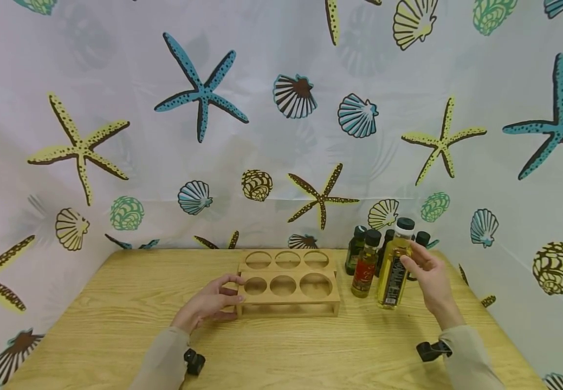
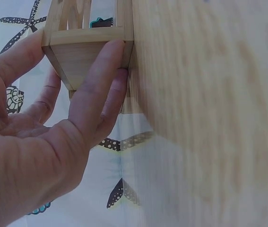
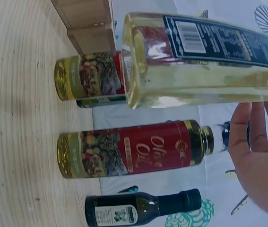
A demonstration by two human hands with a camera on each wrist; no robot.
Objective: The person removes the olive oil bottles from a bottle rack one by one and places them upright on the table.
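Note:
At the left end of a two-tier wooden bottle rack [image 1: 271, 299], my left hand [image 1: 213, 298] grips the side. In the left wrist view, thumb and fingers spread across the rack's end panel [image 2: 77, 61]. My right hand [image 1: 432, 279] holds a tall clear bottle of yellow oil [image 1: 394, 271] with a black cap and dark label, near its upper part. Its base hangs above the table in the right wrist view, where the fingers show at the bottle's lower edge. Round holes in the rack hold no bottles.
Beside the rack's right end stands a red-labelled oil bottle [image 1: 363, 271]. Several dark-capped bottles stand behind, including a dark green one [image 1: 353, 252]. The right wrist view shows an olive oil bottle [image 3: 143, 149] and a small dark bottle [image 3: 110, 210]. A patterned curtain [image 1: 261, 151] encloses the wooden table [image 1: 281, 352].

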